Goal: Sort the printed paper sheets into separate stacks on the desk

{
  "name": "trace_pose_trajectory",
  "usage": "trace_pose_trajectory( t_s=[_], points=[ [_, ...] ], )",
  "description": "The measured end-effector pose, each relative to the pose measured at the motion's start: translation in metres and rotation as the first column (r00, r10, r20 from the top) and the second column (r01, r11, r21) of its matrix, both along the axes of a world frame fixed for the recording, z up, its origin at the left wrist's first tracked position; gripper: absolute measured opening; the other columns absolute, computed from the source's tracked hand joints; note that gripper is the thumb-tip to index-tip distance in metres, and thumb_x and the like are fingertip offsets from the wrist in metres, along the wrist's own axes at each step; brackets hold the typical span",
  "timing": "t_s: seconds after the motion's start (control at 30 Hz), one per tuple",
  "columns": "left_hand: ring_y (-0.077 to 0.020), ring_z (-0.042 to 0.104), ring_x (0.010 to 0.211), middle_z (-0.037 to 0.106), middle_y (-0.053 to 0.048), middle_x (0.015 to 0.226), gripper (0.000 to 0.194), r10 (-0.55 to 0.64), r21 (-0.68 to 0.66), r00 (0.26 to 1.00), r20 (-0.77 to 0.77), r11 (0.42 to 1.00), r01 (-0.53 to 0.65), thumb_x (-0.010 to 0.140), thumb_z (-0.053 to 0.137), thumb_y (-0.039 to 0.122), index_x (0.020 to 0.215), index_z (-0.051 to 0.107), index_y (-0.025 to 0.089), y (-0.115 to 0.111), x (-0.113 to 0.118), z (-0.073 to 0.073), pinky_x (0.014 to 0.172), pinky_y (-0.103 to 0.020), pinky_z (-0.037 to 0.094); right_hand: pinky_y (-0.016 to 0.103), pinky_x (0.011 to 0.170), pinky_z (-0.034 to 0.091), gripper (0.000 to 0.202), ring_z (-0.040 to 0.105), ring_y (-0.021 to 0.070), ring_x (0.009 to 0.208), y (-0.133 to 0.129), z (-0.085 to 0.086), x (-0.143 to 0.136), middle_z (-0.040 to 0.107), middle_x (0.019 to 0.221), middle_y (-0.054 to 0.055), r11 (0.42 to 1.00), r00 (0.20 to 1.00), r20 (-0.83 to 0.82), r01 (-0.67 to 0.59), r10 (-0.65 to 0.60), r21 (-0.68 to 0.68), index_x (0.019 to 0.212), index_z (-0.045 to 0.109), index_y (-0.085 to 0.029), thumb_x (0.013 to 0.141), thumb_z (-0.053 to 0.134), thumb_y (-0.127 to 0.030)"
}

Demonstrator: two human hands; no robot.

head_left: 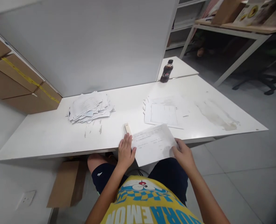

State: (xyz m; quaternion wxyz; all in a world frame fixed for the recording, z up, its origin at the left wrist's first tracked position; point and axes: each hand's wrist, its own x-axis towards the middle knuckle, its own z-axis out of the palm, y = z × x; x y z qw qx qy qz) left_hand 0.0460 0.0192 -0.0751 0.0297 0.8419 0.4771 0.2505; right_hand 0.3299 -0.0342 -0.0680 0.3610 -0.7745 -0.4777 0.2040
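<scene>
A printed paper sheet (153, 144) reaches over the front edge of the white table. My right hand (183, 154) pinches its right edge, thumb on top. At the sheet's left edge is my left hand (126, 151), its fingers together and pointing forward; whether they grip the sheet is hidden. Just beyond those fingertips a small cream-coloured stapler-like object (127, 128) lies on the table. Farther right sits a low stack of papers (163, 113), its edges fanned out at the left. A taller, messy paper pile (90, 107) lies at the left.
The white table (51, 133) has a grey panel (93, 46) along its back. A dark drink bottle (166, 72) stands at the back right. Cardboard boxes (23, 84) are stacked at the left, and another box (66, 183) sits below the table. Dark smudges mark the right end.
</scene>
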Motion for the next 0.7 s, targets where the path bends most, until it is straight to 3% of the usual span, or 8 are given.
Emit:
trace_pose_trajectory(
  t_s=[0.17, 0.27, 0.37, 0.43, 0.5, 0.57, 0.7],
  points=[
    [-0.0304, 0.01, 0.151, 0.028, -0.016, 0.159, 0.072, 0.034, 0.081, 0.99, 0.138, 0.996, -0.046, 0.098, 0.044, 0.03, 0.158, 0.006, 0.02, -0.008, 0.007, 0.006, 0.115, -0.054, 0.03, 0.035, 0.074, 0.047, 0.045, 0.059, 0.0252, 0.083, 0.048, 0.011, 0.04, 0.068, 0.091, 0.007, 0.983, 0.982, -0.066, 0.178, -0.175, 0.04, 0.11, 0.064, -0.019, 0.071, 0.046, -0.033],
    [-0.0286, 0.005, 0.152, 0.03, -0.011, 0.159, 0.069, -0.104, 0.116, 0.979, 0.174, 0.99, 0.084, 0.097, 0.045, 0.025, 0.157, 0.012, 0.026, -0.008, 0.025, 0.017, 0.118, -0.054, 0.027, 0.043, 0.085, 0.046, 0.054, 0.057, 0.0307, 0.094, 0.081, 0.019, 0.059, 0.064, 0.103, 0.016, 0.964, 0.963, -0.043, 0.263, -0.264, -0.027, 0.123, 0.057, -0.011, 0.074, 0.046, -0.03],
    [-0.0294, 0.007, 0.152, 0.025, -0.008, 0.162, 0.072, -0.22, -0.066, 0.966, 0.132, 0.971, 0.23, 0.094, 0.053, 0.035, 0.156, 0.016, 0.029, 0.017, 0.056, 0.024, 0.12, -0.053, 0.026, 0.051, 0.102, 0.038, 0.068, 0.049, 0.0383, 0.117, 0.103, 0.021, 0.054, 0.05, 0.129, 0.026, 0.961, 0.961, 0.012, 0.277, -0.277, -0.009, 0.138, 0.042, -0.004, 0.074, 0.048, -0.027],
    [-0.0358, 0.003, 0.151, 0.012, -0.014, 0.164, 0.089, -0.132, -0.253, 0.988, 0.079, 0.956, 0.148, 0.086, 0.063, 0.046, 0.157, 0.014, 0.023, 0.047, 0.08, 0.027, 0.12, -0.058, 0.02, 0.059, 0.108, 0.03, 0.071, 0.036, 0.043, 0.13, 0.108, 0.016, 0.039, 0.038, 0.141, 0.027, 0.959, 0.959, 0.037, 0.28, -0.282, 0.054, 0.142, 0.036, -0.007, 0.076, 0.05, -0.031],
    [-0.0411, 0.0, 0.149, 0.002, -0.019, 0.164, 0.107, -0.038, -0.368, 0.999, 0.0, 0.929, 0.035, 0.077, 0.071, 0.053, 0.157, 0.011, 0.018, 0.079, 0.103, 0.028, 0.119, -0.063, 0.013, 0.066, 0.109, 0.024, 0.073, 0.022, 0.0468, 0.139, 0.105, 0.007, 0.023, 0.026, 0.15, 0.027, 0.963, 0.964, 0.062, 0.251, -0.258, 0.094, 0.143, 0.034, -0.011, 0.079, 0.052, -0.041],
    [-0.0432, -0.001, 0.149, -0.001, -0.02, 0.163, 0.116, -0.006, -0.407, 0.998, -0.059, 0.913, -0.019, 0.071, 0.074, 0.058, 0.157, 0.009, 0.015, 0.105, 0.122, 0.03, 0.118, -0.065, 0.008, 0.069, 0.109, 0.02, 0.077, 0.011, 0.0467, 0.145, 0.099, -0.006, 0.015, 0.014, 0.158, 0.025, 0.987, 0.981, 0.126, 0.137, -0.147, 0.085, 0.143, 0.034, -0.015, 0.078, 0.055, -0.052],
    [-0.0425, 0.005, 0.149, 0.009, -0.023, 0.162, 0.108, 0.028, -0.362, 0.997, -0.071, 0.931, -0.052, 0.076, 0.068, 0.058, 0.156, 0.012, 0.014, 0.131, 0.143, 0.028, 0.118, -0.065, 0.008, 0.064, 0.112, 0.022, 0.073, 0.008, 0.042, 0.148, 0.095, -0.025, 0.036, 0.014, 0.161, 0.021, 0.994, 0.966, 0.246, -0.097, 0.083, 0.045, 0.14, 0.04, -0.017, 0.079, 0.055, -0.053]
  ],
)
